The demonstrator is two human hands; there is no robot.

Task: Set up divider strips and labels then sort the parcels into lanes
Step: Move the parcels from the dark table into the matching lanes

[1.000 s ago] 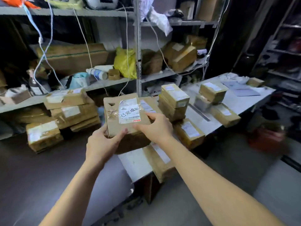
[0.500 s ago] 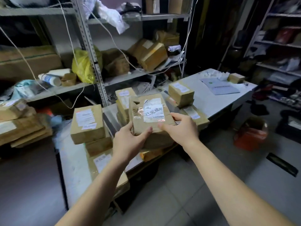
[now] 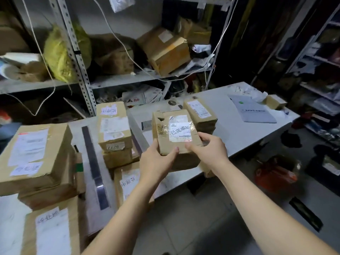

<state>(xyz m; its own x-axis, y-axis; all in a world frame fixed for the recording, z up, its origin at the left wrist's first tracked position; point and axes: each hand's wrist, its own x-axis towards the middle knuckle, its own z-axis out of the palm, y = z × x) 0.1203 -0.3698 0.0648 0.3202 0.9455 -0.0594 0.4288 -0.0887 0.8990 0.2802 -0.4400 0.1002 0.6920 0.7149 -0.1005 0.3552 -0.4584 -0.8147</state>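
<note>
Parcel stack [image 3: 35, 159] at desk [image 3: 237, 133] left end, divider strip [image 3: 94, 168] just right (lying flat); small box [image 3: 276, 102] far right corner.

Near edge of held parcel [image 3: 165, 142] is covered by left hand [image 3: 156, 162] and right hand [image 3: 209, 150]; its underside is hidden. Fine print on its label [image 3: 181, 132] is illegible. Bottom-left parcel [image 3: 51, 230] is cropped by frame edge.

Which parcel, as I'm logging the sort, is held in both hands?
The parcel labelled 已完成, gripped by the left hand and right hand; the other parcels lie on the table.
</note>
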